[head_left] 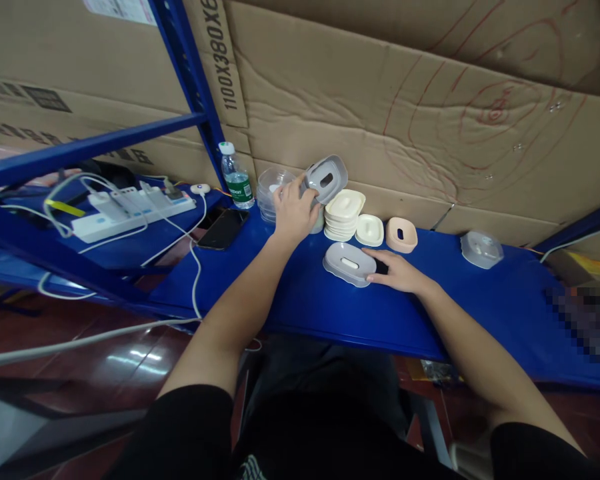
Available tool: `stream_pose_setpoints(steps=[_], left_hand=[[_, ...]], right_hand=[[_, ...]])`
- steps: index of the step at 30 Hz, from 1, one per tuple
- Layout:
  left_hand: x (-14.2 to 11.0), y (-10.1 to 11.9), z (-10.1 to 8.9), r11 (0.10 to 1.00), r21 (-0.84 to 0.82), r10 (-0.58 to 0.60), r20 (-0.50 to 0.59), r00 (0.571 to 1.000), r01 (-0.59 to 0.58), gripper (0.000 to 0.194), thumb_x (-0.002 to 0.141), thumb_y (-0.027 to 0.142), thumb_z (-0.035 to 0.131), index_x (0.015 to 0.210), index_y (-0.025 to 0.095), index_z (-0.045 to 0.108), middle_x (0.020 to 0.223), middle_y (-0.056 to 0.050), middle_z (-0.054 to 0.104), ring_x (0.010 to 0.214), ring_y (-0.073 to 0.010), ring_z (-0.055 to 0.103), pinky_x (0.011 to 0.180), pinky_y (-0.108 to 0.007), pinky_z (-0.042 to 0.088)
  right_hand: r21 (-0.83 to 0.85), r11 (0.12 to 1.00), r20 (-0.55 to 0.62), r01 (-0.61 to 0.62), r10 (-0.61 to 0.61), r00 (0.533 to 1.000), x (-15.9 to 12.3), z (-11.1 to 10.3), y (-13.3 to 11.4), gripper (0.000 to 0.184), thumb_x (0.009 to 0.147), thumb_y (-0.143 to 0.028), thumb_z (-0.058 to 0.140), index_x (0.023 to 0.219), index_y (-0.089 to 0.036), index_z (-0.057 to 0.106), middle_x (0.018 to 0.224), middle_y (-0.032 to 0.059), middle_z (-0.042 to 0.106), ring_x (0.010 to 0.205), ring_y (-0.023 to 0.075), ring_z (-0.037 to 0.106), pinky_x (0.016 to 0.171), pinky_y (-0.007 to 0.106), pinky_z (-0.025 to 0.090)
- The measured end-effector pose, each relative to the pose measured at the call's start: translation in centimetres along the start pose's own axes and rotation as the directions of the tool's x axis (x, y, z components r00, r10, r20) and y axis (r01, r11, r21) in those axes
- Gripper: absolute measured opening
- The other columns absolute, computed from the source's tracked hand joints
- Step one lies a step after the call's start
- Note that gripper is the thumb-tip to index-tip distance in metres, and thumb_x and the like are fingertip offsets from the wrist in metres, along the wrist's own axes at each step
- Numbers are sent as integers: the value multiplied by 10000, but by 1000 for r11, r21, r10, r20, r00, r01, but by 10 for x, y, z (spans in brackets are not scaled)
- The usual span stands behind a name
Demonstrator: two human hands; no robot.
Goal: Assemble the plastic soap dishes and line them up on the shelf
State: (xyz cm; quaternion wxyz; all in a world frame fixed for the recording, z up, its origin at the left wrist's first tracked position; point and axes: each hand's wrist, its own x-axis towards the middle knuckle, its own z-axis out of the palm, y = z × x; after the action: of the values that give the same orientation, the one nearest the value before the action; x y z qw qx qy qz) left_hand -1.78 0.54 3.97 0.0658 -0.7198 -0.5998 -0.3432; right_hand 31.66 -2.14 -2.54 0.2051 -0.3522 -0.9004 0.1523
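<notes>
My left hand point(296, 212) grips the edge of a grey plastic cover point(336, 175) with a dark oval slot, tilted up behind the cream stack. Beneath that hand another greyish piece point(316, 223) partly shows. On the blue table lies a second grey plastic cover point(336, 257) with a pale oval in its middle. My right hand point(400, 272) holds this one by its right end, thumb at the near side and fingers at the far side. A stack of cream lids point(344, 212) stands between the covers, beside a single cream lid point(369, 230).
A peach box point(408, 241) with a dark slot and a clear plastic container point(481, 250) stand farther right. Clear tubs point(267, 195), a water bottle point(237, 179) and a phone point(223, 229) are at left. A power strip point(130, 217) trails cables beside the blue rack post point(180, 60).
</notes>
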Motion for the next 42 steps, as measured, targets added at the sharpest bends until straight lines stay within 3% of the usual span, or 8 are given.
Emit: stream_pose_setpoints(steps=[12, 22, 26, 28, 31, 34, 37, 42], left_hand=[[3, 8, -1, 1000, 3, -12, 20, 1000, 12, 371, 1018, 437, 546, 1329, 273, 667, 1716, -113, 399, 1599, -427, 281, 1281, -693, 152], [4, 3, 18, 975, -208, 8, -338, 941, -83, 478, 1019, 687, 534, 1097, 242, 690, 1621, -150, 528, 1510, -397, 440, 1258, -631, 221], [-4, 9, 8, 921, -297, 135, -364, 922, -252, 616, 1031, 781, 393, 1103, 230, 658, 1522, -169, 602, 1413, -350, 545, 1170, -535, 378], [-11, 16, -1, 840, -418, 223, -315, 922, -346, 653, 1038, 800, 328, 1106, 225, 630, 1413, -167, 659, 1304, -312, 616, 1092, -480, 456], [-19, 29, -12, 709, -629, 355, -73, 932, -320, 611, 1064, 766, 304, 1066, 225, 588, 1108, -105, 731, 1021, -239, 687, 907, -395, 535], [-22, 36, -12, 665, -733, 417, 206, 885, -143, 563, 1087, 717, 291, 931, 234, 537, 850, -46, 698, 817, -202, 676, 789, -359, 540], [-21, 36, -3, 662, -748, 349, 363, 864, 47, 621, 1080, 739, 245, 852, 236, 530, 703, -33, 651, 656, -192, 653, 698, -360, 539], [-21, 30, 7, 681, -712, 281, 469, 837, 170, 718, 1066, 764, 197, 889, 205, 612, 680, -66, 675, 572, -187, 633, 617, -351, 531]], right_hand=[[-3, 1000, -8, -24, 24, 1000, 2, 0, 0, 792, 914, -655, 757, 1597, -312, 550, 1525, 130, 667, 1376, 407, 655, 1153, 670, 531], [62, 997, 4, -43, 43, 999, 1, 1, -1, 859, 899, -693, 752, 1624, -295, 519, 1577, 142, 618, 1429, 435, 602, 1199, 696, 465], [124, 992, -149, -25, 43, 988, 1, 0, -1, 1013, 883, -699, 767, 1708, -290, 345, 1504, 175, 663, 1321, 402, 681, 1140, 651, 532], [144, 990, -305, -10, 54, 951, 1, -4, -3, 1067, 890, -702, 755, 1736, -309, 238, 1490, 175, 659, 1214, 362, 730, 1073, 597, 586], [153, 988, -514, -9, 87, 853, -2, -12, -5, 1100, 886, -765, 701, 1743, -334, 161, 1510, 170, 626, 1093, 321, 757, 965, 531, 633], [142, 990, -636, -23, 109, 764, -7, -19, -8, 977, 863, -837, 648, 1635, -280, 431, 1390, 171, 696, 1057, 336, 752, 902, 510, 632], [131, 987, -595, -95, 154, 788, -10, -21, -15, 672, 862, -825, 653, 1141, -222, 758, 962, 109, 786, 837, 300, 740, 758, 446, 609], [278, 933, -409, -230, 332, 850, -4, -16, -36, 622, 822, -828, 689, 745, -211, 697, 604, 23, 658, 566, 195, 607, 579, 340, 502]])
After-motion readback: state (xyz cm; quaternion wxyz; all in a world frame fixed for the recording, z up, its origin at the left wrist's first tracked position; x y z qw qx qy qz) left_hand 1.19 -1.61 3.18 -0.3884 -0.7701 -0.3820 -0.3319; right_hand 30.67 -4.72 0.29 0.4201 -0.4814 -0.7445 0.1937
